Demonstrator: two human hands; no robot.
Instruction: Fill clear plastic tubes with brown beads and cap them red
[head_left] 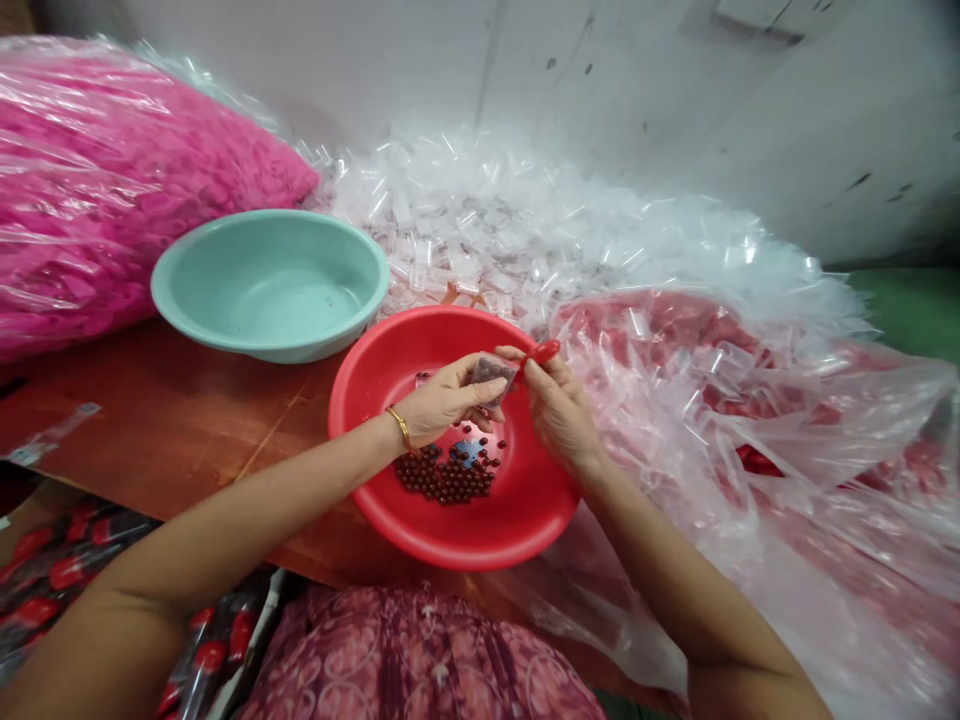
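Note:
Over the red basin (450, 535), my left hand (442, 400) is closed around a small clear plastic container (493, 372) with dark round pieces inside. My right hand (559, 405) pinches a glossy red plastic piece (544, 351) at the container's right end. Whether the red piece is seated in the container's mouth, I cannot tell. Below both hands, many dark red-brown beads (446, 480) lie on the basin's floor, some of them loose toward the right. Part of the basin's inside is hidden behind my hands.
A pale green basin (270, 290) stands at the back left, beside a big bag of pink pieces (135, 180). Clear plastic containers (510, 220) are heaped behind. Plastic sheeting (810, 480) with red pieces lies at the right. Red-capped containers (210, 655) fill a box at lower left.

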